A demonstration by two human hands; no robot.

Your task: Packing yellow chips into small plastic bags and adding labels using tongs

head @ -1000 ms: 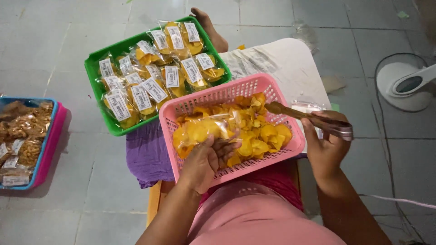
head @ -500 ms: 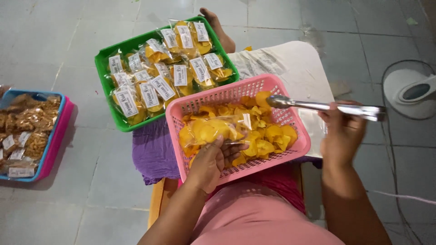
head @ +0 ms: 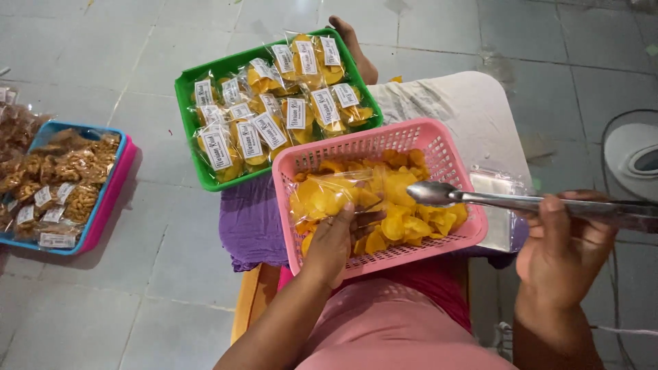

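The pink basket (head: 439,140) sits across the person's lap on a purple cloth (head: 250,226), close enough for both hands to work in it, and it is heaped with loose yellow chips (head: 404,205). The left hand (head: 332,243) reaches in over the near-left corner, fingers curled around the mouth of a clear plastic bag (head: 329,195), which lies on the chips, partly filled and apparently held open. The right hand (head: 562,250) hovers past the basket's right edge, fist closed around the handles of metal tongs (head: 507,200); their tips lie over the middle of the chips, pointing at the bag, though whether they pinch a chip is hard to tell. Beyond the far edge, 1 green basket (head: 188,130) holds sealed, labelled packets (head: 274,113), kept apart from the loose chips.
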